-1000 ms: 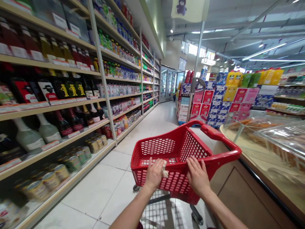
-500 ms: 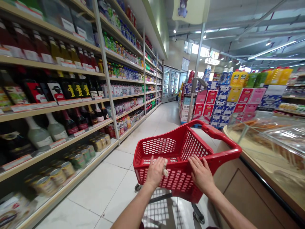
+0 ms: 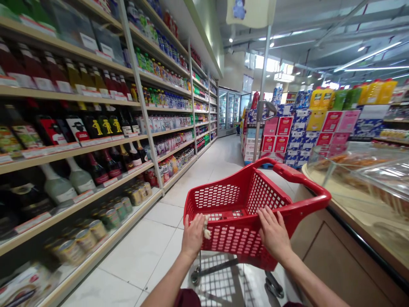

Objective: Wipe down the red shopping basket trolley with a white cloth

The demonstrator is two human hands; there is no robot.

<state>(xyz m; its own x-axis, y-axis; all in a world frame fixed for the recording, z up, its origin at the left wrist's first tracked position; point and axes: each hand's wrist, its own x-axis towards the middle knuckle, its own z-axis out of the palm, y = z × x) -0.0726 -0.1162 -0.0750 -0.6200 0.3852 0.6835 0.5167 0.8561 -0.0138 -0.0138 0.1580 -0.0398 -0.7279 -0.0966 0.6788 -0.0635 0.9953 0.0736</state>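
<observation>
A red plastic shopping cart (image 3: 230, 230) stands side-on in front of me, and no goods show in its basket. My left hand (image 3: 193, 234) is at the near rim by the left corner, its fingers bent over the edge. Against its thumb side is a small crumpled white cloth (image 3: 206, 227), perhaps a tissue, pinched at the rim. Farther right on the same rim rests my right hand (image 3: 273, 232), fingers laid over the edge and the palm against the outer wall. Its thumb is hard to make out. The cart's handle (image 3: 297, 181) is to the right, touched by neither hand.
On the left runs a long shelf (image 3: 73, 147) of bottles and cans. A display counter (image 3: 322, 187) with clear covers stands close on the right. Stacked drink boxes (image 3: 281, 128) and a metal pole (image 3: 260, 98) are ahead. Tiled floor (image 3: 204, 168) leads toward glass-door fridges (image 3: 228, 106).
My left hand has slid left along the rim toward the corner, carrying the white cloth. The cart appears slightly farther right in view. My right hand stays on the rim.
</observation>
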